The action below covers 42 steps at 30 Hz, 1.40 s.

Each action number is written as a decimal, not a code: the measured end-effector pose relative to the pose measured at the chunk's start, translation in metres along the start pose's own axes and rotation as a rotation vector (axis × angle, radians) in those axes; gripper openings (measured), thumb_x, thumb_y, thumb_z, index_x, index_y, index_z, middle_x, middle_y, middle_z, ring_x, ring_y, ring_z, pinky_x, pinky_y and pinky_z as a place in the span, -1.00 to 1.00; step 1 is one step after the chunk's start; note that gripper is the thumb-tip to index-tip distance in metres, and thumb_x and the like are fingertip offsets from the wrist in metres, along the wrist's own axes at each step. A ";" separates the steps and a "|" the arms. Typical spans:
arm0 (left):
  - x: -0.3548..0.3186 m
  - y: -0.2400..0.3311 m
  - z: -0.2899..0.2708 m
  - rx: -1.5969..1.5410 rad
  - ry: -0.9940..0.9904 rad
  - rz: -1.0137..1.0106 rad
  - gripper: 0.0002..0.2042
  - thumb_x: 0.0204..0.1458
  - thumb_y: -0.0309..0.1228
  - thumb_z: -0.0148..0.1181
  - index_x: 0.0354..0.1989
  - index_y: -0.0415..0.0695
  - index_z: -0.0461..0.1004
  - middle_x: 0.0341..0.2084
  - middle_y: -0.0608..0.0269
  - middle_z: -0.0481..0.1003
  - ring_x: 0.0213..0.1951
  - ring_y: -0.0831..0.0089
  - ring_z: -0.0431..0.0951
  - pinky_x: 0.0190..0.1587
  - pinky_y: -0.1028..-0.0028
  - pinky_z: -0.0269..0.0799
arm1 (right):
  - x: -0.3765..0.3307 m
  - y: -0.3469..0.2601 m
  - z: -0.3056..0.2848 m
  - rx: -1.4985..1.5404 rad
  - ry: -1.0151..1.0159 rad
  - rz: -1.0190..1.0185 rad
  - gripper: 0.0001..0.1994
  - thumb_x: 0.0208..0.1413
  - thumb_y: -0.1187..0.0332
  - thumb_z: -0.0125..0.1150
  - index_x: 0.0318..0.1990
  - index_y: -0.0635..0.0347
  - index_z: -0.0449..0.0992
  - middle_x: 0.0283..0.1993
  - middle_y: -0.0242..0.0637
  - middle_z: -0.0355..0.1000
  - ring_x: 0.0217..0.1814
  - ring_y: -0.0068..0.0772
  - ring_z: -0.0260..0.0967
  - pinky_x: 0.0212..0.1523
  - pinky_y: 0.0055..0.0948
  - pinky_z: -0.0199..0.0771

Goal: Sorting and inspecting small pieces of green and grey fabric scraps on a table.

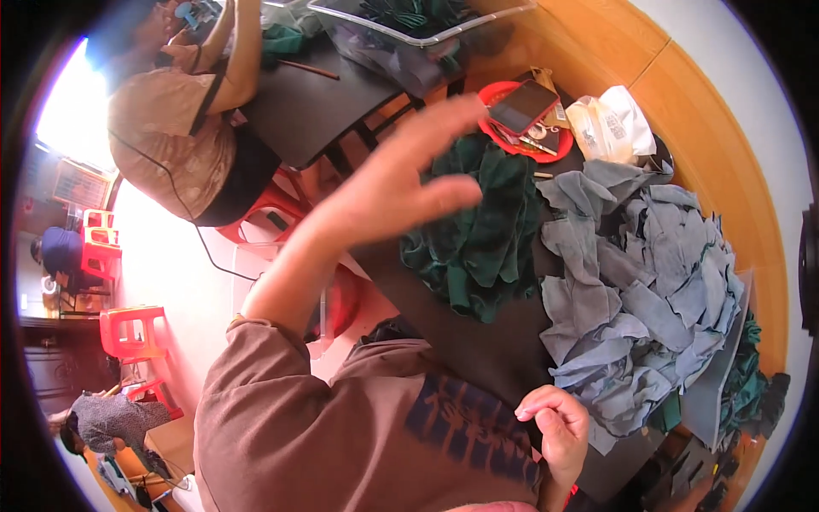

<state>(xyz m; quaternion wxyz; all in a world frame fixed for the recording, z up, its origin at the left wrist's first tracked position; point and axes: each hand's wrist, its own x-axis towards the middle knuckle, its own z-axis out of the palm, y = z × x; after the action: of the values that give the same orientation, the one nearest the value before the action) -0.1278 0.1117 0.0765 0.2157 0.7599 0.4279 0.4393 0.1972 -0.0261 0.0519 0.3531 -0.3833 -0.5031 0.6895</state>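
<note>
My left hand is raised over the near-left edge of the dark table, fingers stretched out and thumb apart, holding nothing. Beneath and beside it lies a heap of dark green velvety fabric pieces. My right hand is close to my body at the table's near edge. Its fingers are curled in against the thumb; whether something small is pinched there does not show. Just beyond it spreads a large pile of grey-blue fabric pieces, some showing green edges.
A red plastic dish holds a phone and small tools at the back. Beside it stands a white plastic bag. A clear bin of dark fabric sits farther back. Another person works at the left table. Red stools stand left.
</note>
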 end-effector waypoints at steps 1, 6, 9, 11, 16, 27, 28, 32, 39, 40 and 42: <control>0.005 -0.007 -0.013 0.063 0.065 -0.022 -0.40 -0.01 -0.25 0.16 0.20 -0.20 0.14 0.22 0.10 0.11 0.27 0.32 0.03 0.27 0.36 -0.10 | -0.001 0.000 0.001 0.036 0.035 -0.004 -0.85 0.07 0.41 0.10 -0.40 0.36 0.44 -0.39 -0.20 0.39 -0.35 -0.48 0.32 -0.27 -0.57 0.29; 0.027 -0.063 -0.093 0.382 0.232 -0.102 -0.42 0.00 -0.19 0.13 0.19 -0.14 0.18 0.17 0.16 0.18 0.22 0.38 0.13 0.20 0.44 0.02 | 0.002 0.001 0.003 0.087 -0.009 -0.022 -0.84 0.08 0.40 0.11 -0.39 0.37 0.43 -0.39 -0.19 0.38 -0.34 -0.48 0.32 -0.25 -0.58 0.30; 0.030 -0.069 -0.129 0.034 0.120 -0.601 -0.43 0.01 -0.13 0.10 0.19 -0.10 0.20 0.11 0.21 0.25 0.14 0.45 0.20 0.13 0.47 0.10 | 0.002 0.001 0.002 0.082 -0.021 -0.019 -0.84 0.08 0.40 0.11 -0.39 0.37 0.43 -0.39 -0.18 0.38 -0.34 -0.48 0.32 -0.25 -0.58 0.30; 0.035 -0.074 -0.148 -0.072 -0.240 -0.810 -0.44 0.02 -0.10 0.09 0.17 -0.08 0.22 0.04 0.29 0.31 0.03 0.51 0.28 0.05 0.49 0.16 | -0.001 0.003 0.001 0.086 0.006 -0.007 -0.85 0.07 0.42 0.10 -0.39 0.37 0.44 -0.38 -0.19 0.38 -0.33 -0.47 0.32 -0.25 -0.57 0.30; 0.043 -0.126 -0.194 -0.025 0.360 -0.272 -0.52 0.08 -0.15 0.03 0.15 -0.08 0.25 0.05 0.32 0.32 0.00 0.46 0.34 0.02 0.47 0.23 | 0.004 0.004 0.005 -0.073 -0.022 -0.006 -0.89 0.06 0.47 0.06 -0.40 0.35 0.44 -0.38 -0.22 0.39 -0.32 -0.46 0.33 -0.26 -0.54 0.30; 0.065 -0.071 -0.110 0.181 0.171 -0.205 -0.67 0.13 -0.27 -0.03 0.03 -0.10 0.41 -0.04 0.33 0.44 0.03 0.54 0.34 0.14 0.50 0.12 | 0.005 0.007 -0.008 -0.132 -0.040 -0.035 -0.89 0.07 0.44 0.10 -0.37 0.33 0.44 -0.37 -0.22 0.39 -0.34 -0.46 0.32 -0.29 -0.54 0.29; 0.062 -0.050 -0.087 0.155 0.034 -0.222 -0.69 0.13 -0.29 -0.02 0.01 -0.11 0.42 -0.07 0.33 0.44 0.01 0.55 0.34 0.12 0.51 0.13 | 0.004 0.007 -0.008 -0.175 -0.049 -0.056 -0.90 0.07 0.45 0.10 -0.36 0.32 0.44 -0.37 -0.22 0.39 -0.34 -0.47 0.32 -0.29 -0.53 0.29; 0.059 0.021 0.032 0.055 -0.395 -0.034 -0.76 0.04 -0.46 0.07 -0.11 -0.21 0.44 -0.15 0.25 0.45 0.00 0.47 0.36 0.04 0.48 0.23 | -0.002 0.012 -0.010 -0.202 0.020 -0.030 -0.90 0.07 0.44 0.11 -0.36 0.31 0.44 -0.37 -0.22 0.39 -0.34 -0.46 0.32 -0.29 -0.53 0.29; 0.062 0.054 0.115 0.188 -0.498 0.514 -0.75 -0.11 -0.48 0.16 -0.20 -0.20 0.44 -0.20 0.09 0.42 -0.12 0.11 0.40 -0.05 0.25 0.30 | -0.006 0.014 -0.007 -0.262 0.001 -0.069 -0.90 0.06 0.41 0.15 -0.38 0.26 0.44 -0.40 -0.28 0.41 -0.35 -0.39 0.35 -0.29 -0.49 0.30; 0.061 0.050 0.125 0.191 -0.498 0.514 -0.75 -0.11 -0.48 0.16 -0.20 -0.20 0.44 -0.20 0.09 0.42 -0.12 0.11 0.40 -0.05 0.25 0.30 | -0.006 0.015 -0.007 -0.291 -0.002 -0.082 -0.89 0.06 0.40 0.15 -0.38 0.26 0.44 -0.41 -0.28 0.41 -0.36 -0.38 0.35 -0.29 -0.48 0.30; 0.057 0.044 0.141 0.258 -0.474 0.600 -0.72 -0.15 -0.46 0.17 -0.19 -0.18 0.43 -0.17 0.15 0.40 -0.08 0.16 0.37 -0.02 0.27 0.25 | -0.008 0.016 -0.009 -0.288 -0.012 -0.084 -0.90 0.06 0.42 0.13 -0.37 0.28 0.44 -0.39 -0.28 0.41 -0.34 -0.42 0.34 -0.28 -0.50 0.30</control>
<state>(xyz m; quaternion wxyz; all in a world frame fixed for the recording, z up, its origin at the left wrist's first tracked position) 0.0270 0.1427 0.0610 0.0735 0.9521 0.1769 0.2382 0.2068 -0.0333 0.0356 0.3200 -0.4042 -0.6144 0.5972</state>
